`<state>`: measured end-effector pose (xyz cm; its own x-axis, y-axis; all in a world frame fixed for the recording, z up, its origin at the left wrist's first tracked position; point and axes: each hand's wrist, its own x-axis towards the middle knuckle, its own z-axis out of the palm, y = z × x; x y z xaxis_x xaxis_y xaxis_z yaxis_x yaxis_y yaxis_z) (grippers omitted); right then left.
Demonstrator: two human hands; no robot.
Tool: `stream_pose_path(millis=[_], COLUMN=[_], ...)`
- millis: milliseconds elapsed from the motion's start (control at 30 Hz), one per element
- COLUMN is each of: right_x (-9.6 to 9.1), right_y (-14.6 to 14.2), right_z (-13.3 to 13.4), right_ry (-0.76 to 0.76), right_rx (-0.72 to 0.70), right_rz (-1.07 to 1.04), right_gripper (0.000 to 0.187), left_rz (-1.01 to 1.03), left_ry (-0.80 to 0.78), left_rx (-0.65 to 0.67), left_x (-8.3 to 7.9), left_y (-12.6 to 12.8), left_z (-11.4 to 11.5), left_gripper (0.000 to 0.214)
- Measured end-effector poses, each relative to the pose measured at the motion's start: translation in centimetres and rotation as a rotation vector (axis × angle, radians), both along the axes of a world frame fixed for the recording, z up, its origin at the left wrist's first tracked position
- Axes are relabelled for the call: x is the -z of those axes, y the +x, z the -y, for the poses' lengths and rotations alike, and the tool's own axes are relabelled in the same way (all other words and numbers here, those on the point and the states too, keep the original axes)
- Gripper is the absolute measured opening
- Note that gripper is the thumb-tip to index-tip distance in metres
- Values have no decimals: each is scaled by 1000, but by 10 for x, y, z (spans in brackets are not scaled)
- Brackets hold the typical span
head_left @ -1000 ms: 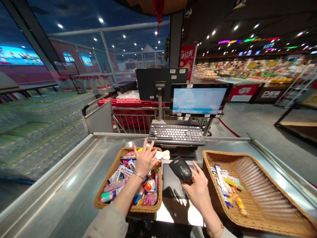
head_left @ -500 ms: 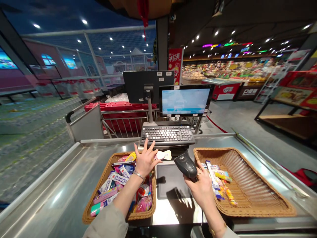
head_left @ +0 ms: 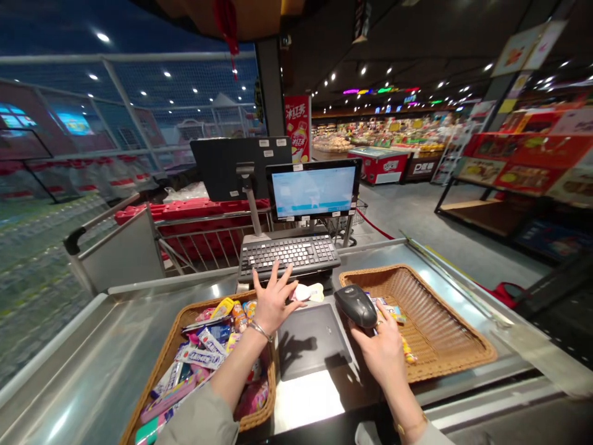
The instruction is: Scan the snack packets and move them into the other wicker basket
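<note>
My left hand is spread, fingers apart with nothing in them, above the far right corner of the left wicker basket. That basket is filled with packaged sweets in many colours. My right hand is wrapped round a black barcode scanner, whose head points up and to the left. Behind this hand is the right wicker basket, partly covered by it, with a few wrapped sweets at its left side. A dark flat scanning plate lies between the baskets, with hand shadows on it.
A black keyboard sits beyond my hands, below a lit monitor. Another dark screen shows its back. Small pale items lie by the keyboard. The metal counter has raised edges; a cart stands behind it.
The view has turned to the right, so the counter things appear farther left. My left hand remains spread near the left basket; my right hand still holds the scanner.
</note>
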<state>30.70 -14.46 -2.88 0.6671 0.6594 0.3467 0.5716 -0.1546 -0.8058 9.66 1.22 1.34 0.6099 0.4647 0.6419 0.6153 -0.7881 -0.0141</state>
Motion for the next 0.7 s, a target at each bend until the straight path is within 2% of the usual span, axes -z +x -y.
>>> stream_pose_path(millis=[333, 700], right_x=[0, -4], right_y=[21, 43], right_z=[14, 28], right_ry=[-41, -10], right_rx=[135, 249], right_rz=[-72, -101], right_gripper=[39, 30], left_rz=[-16, -38], left_ry=[0, 13], left_rx=[120, 234], left_x=[5, -2], left_y=[32, 68], left_z=[-1, 3], left_gripper=[41, 40])
